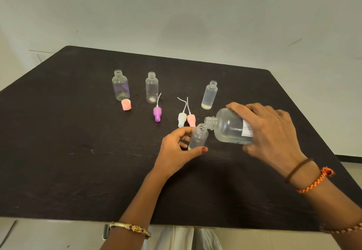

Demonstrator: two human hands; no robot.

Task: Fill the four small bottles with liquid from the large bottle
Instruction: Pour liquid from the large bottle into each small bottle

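Note:
My right hand grips the large clear bottle, tipped on its side with its open neck over the mouth of a small bottle. My left hand holds that small bottle upright on the black table, thumb and fingers around it. Three more uncapped small bottles stand further back: one at the left with a purple tint, one in the middle, and one at the right that looks filled with clear liquid.
Loose tops lie between the bottles: a pink cap, a purple sprayer with tube, a white sprayer and a pink sprayer. A pale wall stands behind the table. The near table edge runs just above my forearms.

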